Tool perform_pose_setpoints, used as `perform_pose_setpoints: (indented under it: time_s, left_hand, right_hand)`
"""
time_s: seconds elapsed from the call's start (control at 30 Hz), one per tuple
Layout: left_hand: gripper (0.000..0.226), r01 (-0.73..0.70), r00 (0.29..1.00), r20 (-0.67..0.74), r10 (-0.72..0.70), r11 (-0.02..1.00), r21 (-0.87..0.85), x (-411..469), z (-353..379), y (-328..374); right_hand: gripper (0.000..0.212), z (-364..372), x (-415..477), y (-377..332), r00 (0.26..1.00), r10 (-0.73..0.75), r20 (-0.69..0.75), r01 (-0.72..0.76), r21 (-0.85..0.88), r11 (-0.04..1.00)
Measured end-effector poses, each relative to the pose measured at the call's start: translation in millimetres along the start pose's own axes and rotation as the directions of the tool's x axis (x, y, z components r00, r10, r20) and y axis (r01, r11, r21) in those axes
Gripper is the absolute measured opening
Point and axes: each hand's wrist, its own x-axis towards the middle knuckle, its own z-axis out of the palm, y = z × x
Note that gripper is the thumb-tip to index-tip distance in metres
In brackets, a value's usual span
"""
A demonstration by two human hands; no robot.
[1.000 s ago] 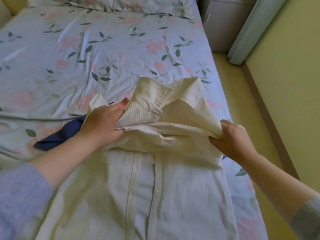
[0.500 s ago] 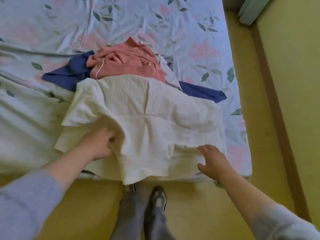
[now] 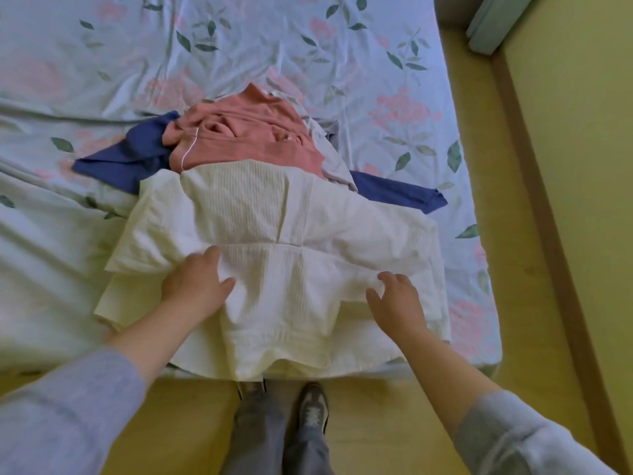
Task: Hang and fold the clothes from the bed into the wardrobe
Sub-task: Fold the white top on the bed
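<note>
A cream ribbed shirt [image 3: 274, 228] lies folded over on the near edge of the bed [image 3: 411, 80], its lower hem hanging over the side. My left hand [image 3: 195, 282] rests flat on the shirt's left part, fingers spread. My right hand [image 3: 394, 299] lies on the right part with fingers relaxed, touching the fabric. Behind the shirt sits a crumpled pink garment [image 3: 246, 135] on top of a dark blue garment [image 3: 130, 152], with a pale grey piece [image 3: 334, 156] at their right.
The bed carries a light blue floral sheet. A yellow-green floor [image 3: 394, 423] runs along the near and right sides, where my feet [image 3: 308, 406] stand. A wall with a brown skirting [image 3: 548, 234] rises at the right, and a pale green frame [image 3: 493, 25] at top right.
One second ago both hands gripped the shirt's collar end lifted over its body. That end now lies folded down, and both hands have let go and rest flat on it.
</note>
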Motion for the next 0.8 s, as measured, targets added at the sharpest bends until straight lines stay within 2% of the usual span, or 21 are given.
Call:
perform_pose_setpoints:
  time_s: [0.03,0.07,0.1,0.13,0.17,0.2,0.23,0.27,0.33,0.47,0.5,0.6,0.63,0.7,0.8]
  left_hand:
    - [0.059,0.125,0.984,0.127,-0.123,0.992,-0.007,0.6,-0.6,2.6]
    - [0.058,0.241,0.94,0.258,-0.224,0.97,-0.037,-0.4,-3.0,6.3]
    - [0.056,0.321,0.883,0.374,-0.282,0.946,-0.042,-0.2,-5.8,10.4]
    - [0.052,0.326,0.856,0.428,-0.29,0.945,-0.012,1.0,-9.0,17.4]
    - [0.043,0.252,0.878,0.41,-0.246,0.967,0.04,4.3,-11.4,25.7]
    - [0.036,0.134,0.929,0.332,-0.162,0.985,0.104,8.2,-12.6,34.4]
    - [0.035,0.008,0.975,0.217,-0.042,0.988,0.154,11.4,-12.5,45.1]
    - [0.037,-0.092,0.991,0.112,0.075,0.983,0.156,13.8,-13.1,59.3]
    - [0.037,-0.259,0.966,-0.014,0.26,0.965,0.043,17.4,-11.1,88.2]
    - [0.015,-0.472,0.881,-0.125,0.457,0.87,-0.141,18.3,-7.0,140.4]
    - [0.015,-0.514,0.857,-0.138,0.497,0.845,-0.149,20.0,-5.9,150.9]
    - [0.043,-0.586,0.81,-0.07,0.582,0.806,-0.084,26.0,0.4,172.5]
    - [0.048,-0.597,0.803,-0.042,0.595,0.8,-0.067,28.4,2.8,177.6]
    - [0.051,-0.604,0.796,0.009,0.605,0.796,-0.048,33.1,7.4,187.1]
    - [0.05,-0.594,0.803,0.035,0.595,0.804,-0.032,39.0,14.0,198.9]
  right_hand:
    - [0.049,-2.3,2.7,6.5,0.998,0.064,-0.002,-0.064,0.022,0.998]
    - [0.049,-4.6,5.2,14.4,0.994,0.11,0.004,-0.11,0.024,0.994]
    - [0.049,-6.6,7.3,23.4,0.99,0.143,0.017,-0.144,0.022,0.989]
    - [0.049,-9.2,9.4,32.0,0.985,0.167,0.031,-0.168,0.021,0.986]
    - [0.049,-12.1,11.9,39.5,0.981,0.187,0.042,-0.188,0.024,0.982]
    - [0.049,-15.1,14.7,45.8,0.978,0.202,0.047,-0.204,0.033,0.978]
    - [0.05,-18.1,18.0,50.8,0.976,0.215,0.042,-0.217,0.052,0.975]
    - [0.05,-21.2,21.7,55.2,0.975,0.222,0.029,-0.224,0.078,0.971]
    - [0.053,-27.6,30.9,61.0,0.974,0.226,-0.003,-0.223,0.131,0.966]
    - [0.058,-40.9,50.1,66.5,0.964,0.265,-0.024,-0.246,0.296,0.923]
    - [0.058,-43.4,55.1,68.7,0.959,0.283,-0.008,-0.265,0.33,0.906]
    - [0.06,-45.7,64.9,77.5,0.937,0.333,0.107,-0.349,0.324,0.879]
    - [0.055,-44.1,66.7,80.6,0.934,0.331,0.132,-0.357,0.318,0.878]
    - [0.028,-38.4,67.6,87.3,0.94,0.307,0.149,-0.34,0.335,0.879]
    - [0.045,-30.7,61.8,100.9,0.956,0.239,0.172,-0.285,0.343,0.895]
